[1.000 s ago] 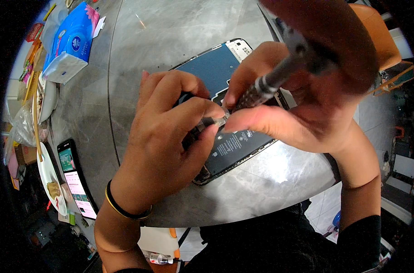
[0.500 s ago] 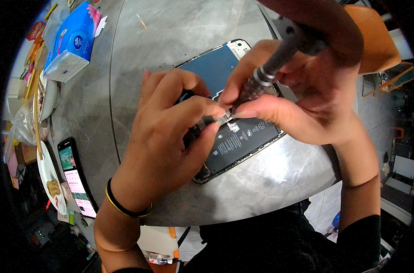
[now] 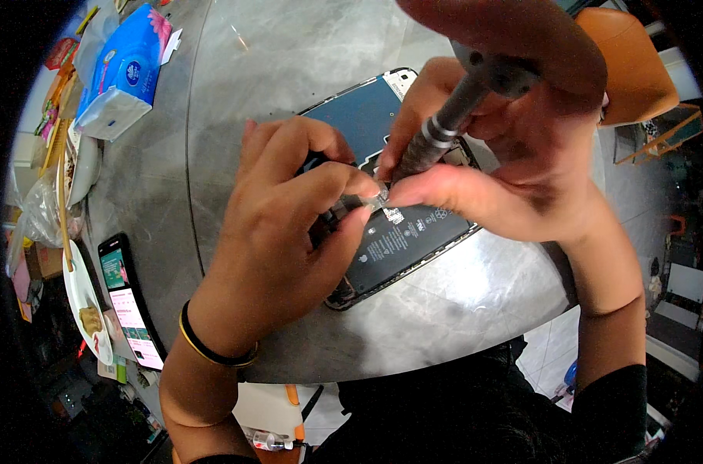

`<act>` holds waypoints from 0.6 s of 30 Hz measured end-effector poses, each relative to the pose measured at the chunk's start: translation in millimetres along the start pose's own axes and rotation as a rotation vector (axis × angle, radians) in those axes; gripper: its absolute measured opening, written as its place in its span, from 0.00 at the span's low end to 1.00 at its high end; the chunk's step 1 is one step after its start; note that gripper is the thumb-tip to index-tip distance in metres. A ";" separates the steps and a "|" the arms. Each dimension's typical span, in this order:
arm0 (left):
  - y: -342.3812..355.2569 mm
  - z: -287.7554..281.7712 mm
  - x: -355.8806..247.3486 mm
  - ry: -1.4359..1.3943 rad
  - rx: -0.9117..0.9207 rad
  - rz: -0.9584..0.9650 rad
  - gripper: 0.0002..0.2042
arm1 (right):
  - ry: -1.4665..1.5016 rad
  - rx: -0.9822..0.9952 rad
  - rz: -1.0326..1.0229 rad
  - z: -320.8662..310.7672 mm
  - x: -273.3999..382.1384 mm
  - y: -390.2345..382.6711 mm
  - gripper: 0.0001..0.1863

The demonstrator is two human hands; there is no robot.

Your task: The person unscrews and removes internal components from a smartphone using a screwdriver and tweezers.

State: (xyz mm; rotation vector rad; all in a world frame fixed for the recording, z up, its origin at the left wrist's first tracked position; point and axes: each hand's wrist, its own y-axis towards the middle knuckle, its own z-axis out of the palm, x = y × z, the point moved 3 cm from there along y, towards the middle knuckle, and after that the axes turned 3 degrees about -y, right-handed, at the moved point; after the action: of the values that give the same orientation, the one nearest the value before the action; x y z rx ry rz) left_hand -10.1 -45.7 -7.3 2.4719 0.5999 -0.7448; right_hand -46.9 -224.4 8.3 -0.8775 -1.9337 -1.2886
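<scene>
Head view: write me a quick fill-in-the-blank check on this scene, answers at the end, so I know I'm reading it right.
1. The grey tool is gripped in the person's ____ hand.
2. The phone with the lit screen lies to the ____ of the left hand.
3. The tissue pack is mainly ____ in colour.

Missing words: right; left; blue.

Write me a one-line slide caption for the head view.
Over an opened phone on a grey table, the left hand pinches a small shiny piece while the right hand grips a grey tool.
</scene>
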 end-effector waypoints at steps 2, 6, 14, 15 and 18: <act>4.7 -0.8 -3.3 0.019 0.009 0.024 0.12 | -0.027 -0.009 -0.001 -2.8 3.2 -1.1 0.49; 5.6 -1.5 -4.9 0.023 0.003 0.037 0.12 | -0.038 -0.015 -0.020 -3.3 5.3 -1.3 0.50; 4.4 -0.6 -3.1 0.017 0.004 0.021 0.11 | -0.040 -0.034 -0.037 -2.4 2.2 -4.5 0.52; 6.8 -0.3 -3.8 0.021 -0.005 0.046 0.11 | -0.046 -0.043 -0.038 -4.3 3.4 -4.5 0.53; 4.7 -3.1 -3.5 0.022 0.023 0.049 0.12 | -0.019 -0.054 -0.055 -1.3 0.6 -5.2 0.54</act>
State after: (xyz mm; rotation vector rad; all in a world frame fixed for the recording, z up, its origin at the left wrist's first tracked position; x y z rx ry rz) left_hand -9.1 -48.6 -1.4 2.5095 0.5391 -0.7098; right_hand -51.3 -227.0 6.5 -0.8714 -1.9579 -1.3750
